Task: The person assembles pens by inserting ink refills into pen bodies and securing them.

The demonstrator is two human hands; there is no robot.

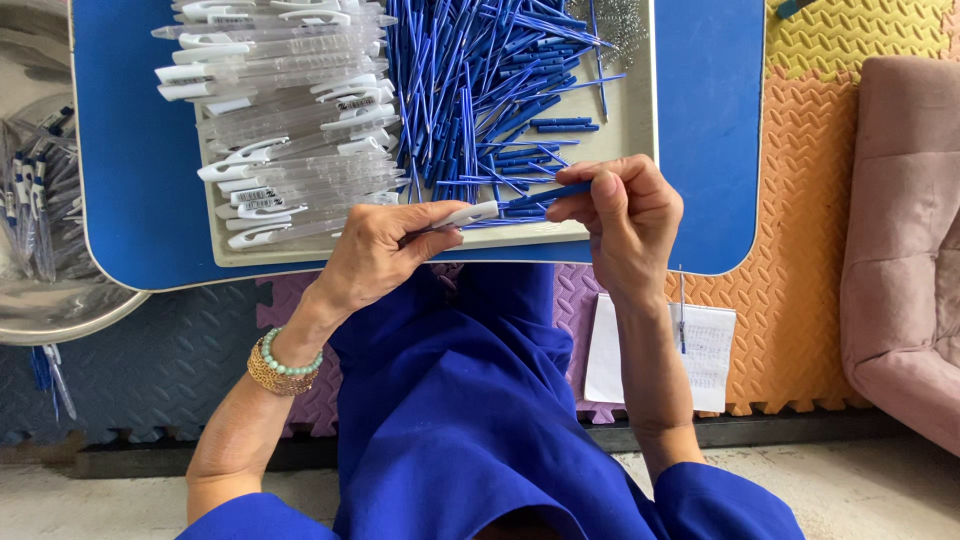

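Note:
My left hand (385, 250) grips a clear pen barrel with a white clip (468, 214), held level above the near edge of a beige tray (400, 251). My right hand (625, 215) pinches a blue ink refill (545, 193) whose tip points into the barrel's open end. The tray holds a stack of clear pen barrels (285, 120) on its left and a heap of blue refills (490, 80) on its right. A small pile of metal springs (622, 25) lies at the tray's far right corner.
The tray rests on a blue lap table (710, 140). A metal bowl (45, 300) with assembled pens sits at left. Foam floor mats, a white paper sheet (705, 350) and a pink cushion (905, 240) lie at right.

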